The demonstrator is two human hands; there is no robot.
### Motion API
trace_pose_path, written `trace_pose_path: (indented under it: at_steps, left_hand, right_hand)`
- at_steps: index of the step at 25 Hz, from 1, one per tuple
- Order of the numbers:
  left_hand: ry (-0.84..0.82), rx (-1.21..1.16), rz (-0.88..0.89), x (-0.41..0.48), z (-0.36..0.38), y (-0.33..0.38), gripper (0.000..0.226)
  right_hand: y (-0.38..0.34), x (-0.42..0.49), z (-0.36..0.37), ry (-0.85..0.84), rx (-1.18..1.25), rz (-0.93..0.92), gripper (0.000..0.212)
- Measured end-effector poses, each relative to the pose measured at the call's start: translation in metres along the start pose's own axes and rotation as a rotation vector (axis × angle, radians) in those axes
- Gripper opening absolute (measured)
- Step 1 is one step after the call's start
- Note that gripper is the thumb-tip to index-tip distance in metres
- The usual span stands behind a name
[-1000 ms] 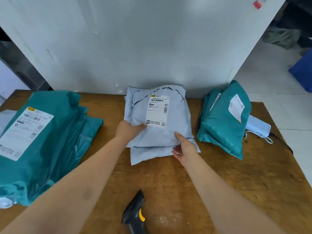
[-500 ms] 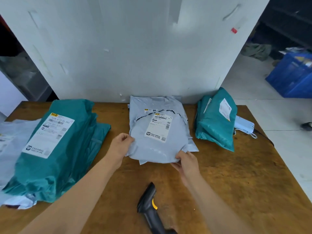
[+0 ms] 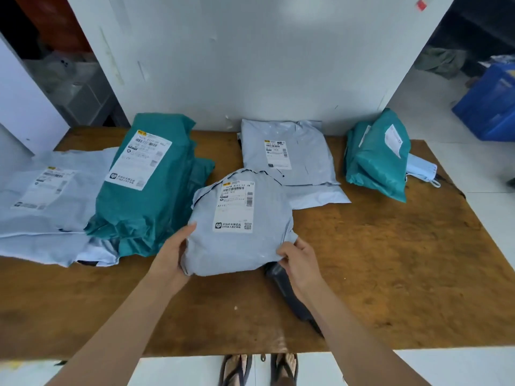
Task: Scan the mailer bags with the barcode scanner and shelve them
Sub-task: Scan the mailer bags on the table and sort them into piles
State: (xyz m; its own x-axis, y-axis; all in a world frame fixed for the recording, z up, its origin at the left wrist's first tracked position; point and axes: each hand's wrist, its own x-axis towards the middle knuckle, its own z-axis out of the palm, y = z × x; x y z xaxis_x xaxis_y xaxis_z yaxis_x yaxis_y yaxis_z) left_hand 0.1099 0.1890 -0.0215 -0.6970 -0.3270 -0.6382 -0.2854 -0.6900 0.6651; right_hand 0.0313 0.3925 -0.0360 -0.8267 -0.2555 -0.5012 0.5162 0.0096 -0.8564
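Lifted off the stack now, the bag comes nearer, left hand and right hand gripping its edges (label up, ready for the scanner).

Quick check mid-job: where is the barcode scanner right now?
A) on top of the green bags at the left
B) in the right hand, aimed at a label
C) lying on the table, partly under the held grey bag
C: the scanner lies on the table, partly covered by the grey bag that the left hand and right hand both grip.

Grey mailer bag between left hand and right hand, above wooden table.
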Motion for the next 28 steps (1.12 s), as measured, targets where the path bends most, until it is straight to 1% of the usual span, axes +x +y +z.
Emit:
trace_pose_path:
  at_steps: [2, 4, 5, 6, 7, 8, 9, 10, 11, 12, 14, 15, 17, 19, 21, 22, 23, 26, 28]
  left_hand:
    - [0.077, 0.168, -0.131, -0.002, -0.012, -0.01, 0.023]
    - [0.143, 0.263, -0.204, -0.003, -0.024, -0.022, 0.035]
    - [0.143, 0.276, -0.21, -0.003, -0.029, -0.028, 0.036]
    - [0.135, 0.274, -0.203, -0.004, -0.032, -0.032, 0.036]
    - [0.134, 0.266, -0.182, -0.004, -0.036, -0.034, 0.036]
    - [0.137, 0.267, -0.15, -0.005, -0.038, -0.035, 0.037]
    - [0.15, 0.276, -0.114, -0.005, -0.039, -0.036, 0.039]
    - [0.161, 0.297, -0.078, -0.007, -0.039, -0.036, 0.039]
    - [0.171, 0.328, -0.049, -0.011, -0.04, -0.039, 0.037]
    - [0.184, 0.36, -0.038, -0.014, -0.042, -0.042, 0.033]
    - [0.204, 0.408, -0.046, -0.025, -0.048, -0.052, 0.025]
    - [0.212, 0.41, -0.048, -0.031, -0.054, -0.059, 0.023]
    - [0.236, 0.436, -0.038, -0.042, -0.07, -0.073, 0.028]
    - [0.241, 0.563, -0.01, -0.055, -0.079, -0.081, 0.036]
    - [0.248, 0.784, 0.044, -0.062, -0.077, -0.079, 0.034]
    - [0.267, 0.854, 0.075, -0.064, -0.074, -0.077, 0.032]
    - [0.282, 0.874, 0.098, -0.064, -0.069, -0.075, 0.031]
    - [0.283, 0.842, 0.111, -0.061, -0.059, -0.076, 0.036]
    - [0.266, 0.81, 0.078, -0.059, -0.055, -0.08, 0.042]
  right_hand:
    - [0.006, -0.012, -0.001, -0.049, -0.147, -0.001, 0.019]
    - [0.017, -0.019, -0.011, -0.088, -0.409, -0.056, 0.014]
    - [0.027, -0.021, -0.019, -0.061, -0.568, -0.118, 0.011]
    - [0.036, -0.022, -0.029, -0.018, -0.75, -0.177, 0.024]
    - [0.042, -0.024, -0.039, 0.025, -0.922, -0.199, 0.052]
    - [0.046, -0.027, -0.048, 0.035, -1.045, -0.175, 0.081]
    - [0.052, -0.028, -0.055, 0.015, -1.126, -0.15, 0.101]
    - [0.057, -0.031, -0.061, -0.025, -1.183, -0.14, 0.111]
    - [0.063, -0.032, -0.065, -0.044, -1.21, -0.154, 0.113]
    - [0.069, -0.029, -0.068, -0.035, -1.217, -0.179, 0.11]
    - [0.071, -0.025, -0.068, 0.027, -1.247, -0.216, 0.103]
    - [0.072, -0.024, -0.067, 0.032, -1.308, -0.232, 0.101]
    - [0.074, -0.023, -0.068, -0.001, -1.439, -0.243, 0.098]
    - [0.072, -0.023, -0.076, -0.023, -1.511, -0.215, 0.102]
    - [0.066, -0.022, -0.089, 0.017, -1.462, -0.141, 0.108]
    - [0.06, -0.024, -0.094, 0.049, -1.356, -0.064, 0.107]
    - [0.053, -0.028, -0.099, 0.088, -1.209, 0.0, 0.103]
    - [0.037, -0.037, -0.099, 0.18, -0.735, 0.059, 0.082]
    - [0.02, -0.055, -0.084, 0.161, -0.45, 0.034, 0.059]
